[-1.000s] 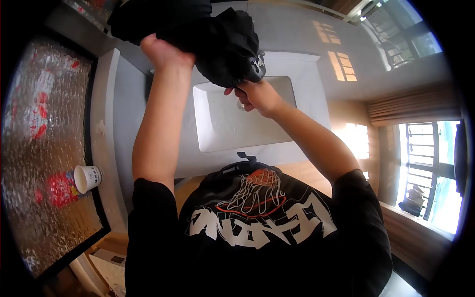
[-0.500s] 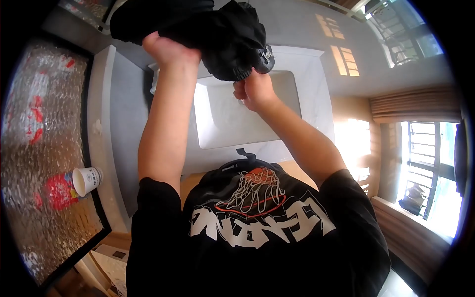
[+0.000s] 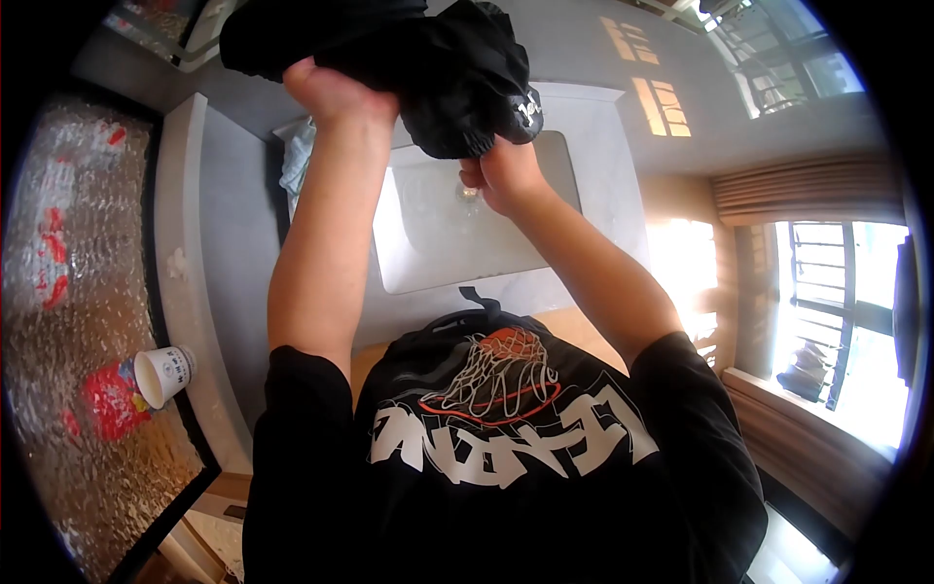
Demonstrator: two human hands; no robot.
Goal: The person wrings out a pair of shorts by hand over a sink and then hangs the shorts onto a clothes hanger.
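Note:
A bunched black garment (image 3: 452,73) with a gathered edge and small white lettering hangs from my raised hands, over the far side of the white sink (image 3: 409,263). My left hand (image 3: 336,94) is at its left part; the cloth covers most of the fingers, though the hand appears to grip it from below. At the lower right end, next to the lettering, my right hand (image 3: 506,175) is closed on the fabric with its fingers curled. Just beside those fingers, a round drain (image 3: 470,193) shows in the basin.
A pale countertop (image 3: 613,185) surrounds the sink. To the left, a paper cup (image 3: 163,378) and a red packet (image 3: 112,399) appear by a textured glass panel (image 3: 97,321). Light-blue cloth (image 3: 296,161) lies behind my left forearm. A bright window (image 3: 827,292) is at the right.
My view has shifted slightly, bringing more of the light-blue cloth and the drain into sight. Both hands keep their hold on the black garment, with barely any movement.

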